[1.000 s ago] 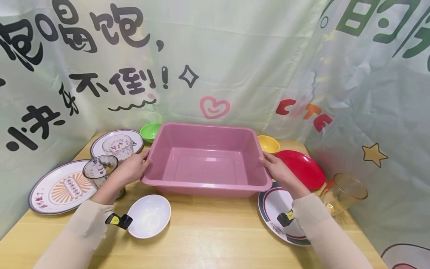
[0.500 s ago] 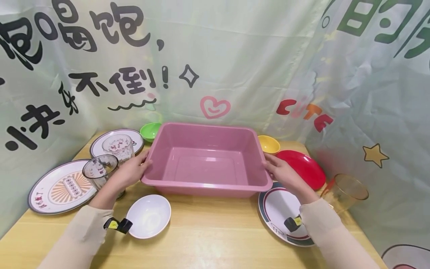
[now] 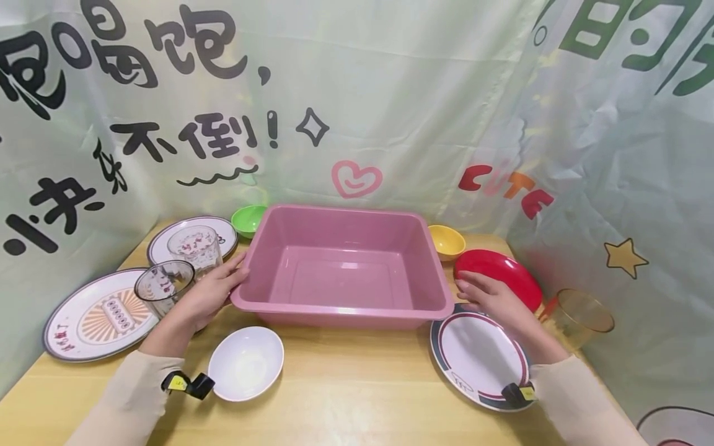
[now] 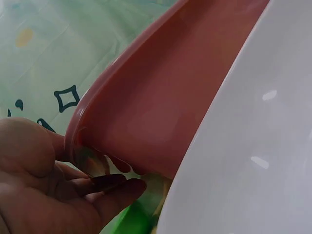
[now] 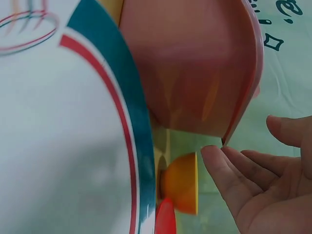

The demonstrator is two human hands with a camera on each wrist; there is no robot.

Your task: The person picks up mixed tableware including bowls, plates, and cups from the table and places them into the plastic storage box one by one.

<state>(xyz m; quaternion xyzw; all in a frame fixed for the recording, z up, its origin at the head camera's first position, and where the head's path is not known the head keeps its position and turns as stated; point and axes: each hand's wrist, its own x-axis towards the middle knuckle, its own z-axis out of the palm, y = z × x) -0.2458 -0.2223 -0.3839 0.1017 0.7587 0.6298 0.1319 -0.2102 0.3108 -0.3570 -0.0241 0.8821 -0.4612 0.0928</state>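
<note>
A pink plastic basin [image 3: 346, 314] sits in the middle of the table. At its left rim my left hand [image 3: 214, 291] holds on; in the left wrist view the thumb reaches behind the basin's rim [image 4: 73, 131] while the fingers [image 4: 129, 192] lie under it. My right hand [image 3: 499, 303] is apart from the basin's right side, fingers relaxed and spread, thumb away from them in the right wrist view. Below that hand lies a white plate with a blue and red border [image 3: 480, 356]. A white bowl [image 3: 246, 364] stands near my left wrist.
Two patterned plates [image 3: 67, 328] and two clear glasses [image 3: 163, 282] are at the left. A green bowl [image 3: 247, 220] and a yellow bowl [image 3: 447, 241] stand behind the basin's sides. At the right are a red plate [image 3: 513, 272] and an amber glass [image 3: 582, 316]. Printed cloth [image 3: 401, 124] hangs behind.
My right hand has let go of the basin's right rim and moved right and towards me. My left hand stays at the left rim, and the basin has hardly moved.
</note>
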